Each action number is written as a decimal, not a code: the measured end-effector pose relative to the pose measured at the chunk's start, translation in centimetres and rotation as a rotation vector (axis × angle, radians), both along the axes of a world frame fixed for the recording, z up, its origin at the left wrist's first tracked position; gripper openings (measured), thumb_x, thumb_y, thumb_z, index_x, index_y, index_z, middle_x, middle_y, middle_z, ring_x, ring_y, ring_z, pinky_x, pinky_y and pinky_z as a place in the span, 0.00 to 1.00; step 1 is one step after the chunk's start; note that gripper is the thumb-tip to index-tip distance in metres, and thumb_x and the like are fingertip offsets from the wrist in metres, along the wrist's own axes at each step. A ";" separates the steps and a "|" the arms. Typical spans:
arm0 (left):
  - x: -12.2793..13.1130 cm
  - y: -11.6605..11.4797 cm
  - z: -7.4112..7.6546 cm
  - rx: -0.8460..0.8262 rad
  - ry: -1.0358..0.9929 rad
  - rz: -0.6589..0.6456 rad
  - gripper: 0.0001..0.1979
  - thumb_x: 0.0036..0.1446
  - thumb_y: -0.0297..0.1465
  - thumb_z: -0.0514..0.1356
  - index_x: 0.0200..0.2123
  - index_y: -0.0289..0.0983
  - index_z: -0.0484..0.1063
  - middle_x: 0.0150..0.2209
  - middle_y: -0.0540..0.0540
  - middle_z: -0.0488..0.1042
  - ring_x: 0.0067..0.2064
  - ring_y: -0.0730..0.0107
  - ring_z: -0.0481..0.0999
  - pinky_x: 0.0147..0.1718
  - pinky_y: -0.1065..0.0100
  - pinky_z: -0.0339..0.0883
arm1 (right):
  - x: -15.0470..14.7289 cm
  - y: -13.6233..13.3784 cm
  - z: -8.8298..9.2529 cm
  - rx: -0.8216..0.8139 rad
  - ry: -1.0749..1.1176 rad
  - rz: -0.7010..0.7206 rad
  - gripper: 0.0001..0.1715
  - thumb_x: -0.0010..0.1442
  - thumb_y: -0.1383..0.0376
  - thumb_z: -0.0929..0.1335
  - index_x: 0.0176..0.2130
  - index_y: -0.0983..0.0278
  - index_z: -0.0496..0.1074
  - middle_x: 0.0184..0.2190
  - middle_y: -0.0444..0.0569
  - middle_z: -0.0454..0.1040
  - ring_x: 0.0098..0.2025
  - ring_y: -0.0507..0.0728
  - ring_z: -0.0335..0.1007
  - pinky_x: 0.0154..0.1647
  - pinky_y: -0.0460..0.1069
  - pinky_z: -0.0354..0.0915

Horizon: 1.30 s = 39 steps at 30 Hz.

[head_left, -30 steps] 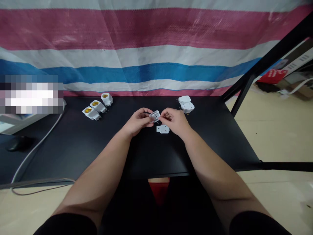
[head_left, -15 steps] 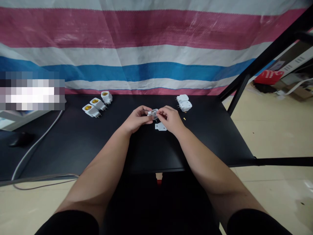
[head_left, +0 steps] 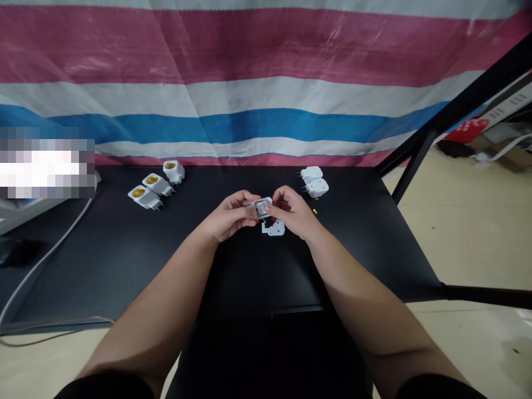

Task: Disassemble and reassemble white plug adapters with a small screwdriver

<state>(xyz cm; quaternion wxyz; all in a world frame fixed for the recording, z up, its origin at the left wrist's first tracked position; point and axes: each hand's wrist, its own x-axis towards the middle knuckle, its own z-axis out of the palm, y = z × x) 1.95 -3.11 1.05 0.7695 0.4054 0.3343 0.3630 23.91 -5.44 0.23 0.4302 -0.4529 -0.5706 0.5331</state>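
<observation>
A small white plastic plug housing (head_left: 261, 207), hollow on the side facing me, is held above the table between both hands. My left hand (head_left: 235, 214) is closed on its left side, thumb in front and fingers behind. At the right side my right hand (head_left: 293, 210) grips the same housing, with its thumb lying over the near edge; whether a small part sits under that thumb I cannot tell. Just below, a flat white cover piece (head_left: 276, 228) with small holes lies on the table, partly hidden by the hands.
On the black table (head_left: 178, 266), several white lamp-socket plugs (head_left: 152, 182) with brass-coloured insides stand at left. Two white plug pieces (head_left: 316, 188) with pins lie at right, near small brass bits (head_left: 315, 211). A cable (head_left: 62, 235) and a mouse (head_left: 14, 250) are far left.
The housing has turned so its hollow side faces me more, and my right hand has shifted from fingertips inside it to gripping its right edge. The camera view has moved slightly.
</observation>
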 end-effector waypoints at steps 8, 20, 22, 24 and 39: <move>-0.2 0.6 0.3 -0.005 0.257 0.173 0.13 0.52 0.23 0.73 0.43 0.33 0.83 0.38 0.44 0.83 0.30 0.77 0.79 0.30 0.77 0.76 | 4.3 0.1 2.0 0.395 -0.623 0.186 0.18 0.57 0.55 0.82 0.41 0.57 0.77 0.43 0.48 0.72 0.47 0.61 0.69 0.51 0.57 0.68; -0.1 0.9 -0.5 0.213 0.381 0.181 0.13 0.59 0.27 0.73 0.47 0.35 0.80 0.38 0.45 0.80 0.30 0.73 0.81 0.31 0.70 0.79 | 4.5 -0.4 2.5 0.312 -0.730 0.316 0.18 0.52 0.61 0.83 0.42 0.56 0.80 0.45 0.48 0.75 0.52 0.64 0.72 0.54 0.59 0.69; -0.1 0.8 -0.4 0.234 0.405 0.181 0.12 0.59 0.26 0.72 0.46 0.34 0.81 0.41 0.43 0.82 0.31 0.73 0.81 0.33 0.69 0.79 | 5.0 -0.2 2.6 0.344 -0.643 0.262 0.18 0.54 0.61 0.82 0.44 0.56 0.80 0.45 0.47 0.77 0.48 0.62 0.74 0.50 0.58 0.70; -0.1 0.8 -0.2 0.218 0.409 0.175 0.13 0.58 0.23 0.72 0.47 0.33 0.82 0.45 0.41 0.83 0.33 0.73 0.82 0.35 0.70 0.80 | 5.2 -0.1 2.6 0.384 -0.557 0.136 0.20 0.56 0.60 0.81 0.48 0.56 0.80 0.44 0.48 0.80 0.43 0.61 0.75 0.46 0.57 0.71; -0.7 0.7 0.4 -0.041 0.240 0.098 0.12 0.59 0.20 0.70 0.46 0.32 0.84 0.44 0.40 0.82 0.41 0.68 0.85 0.42 0.69 0.84 | 2.0 -0.3 0.9 0.475 -0.500 -0.006 0.25 0.61 0.66 0.76 0.57 0.54 0.76 0.53 0.52 0.74 0.46 0.61 0.77 0.49 0.60 0.77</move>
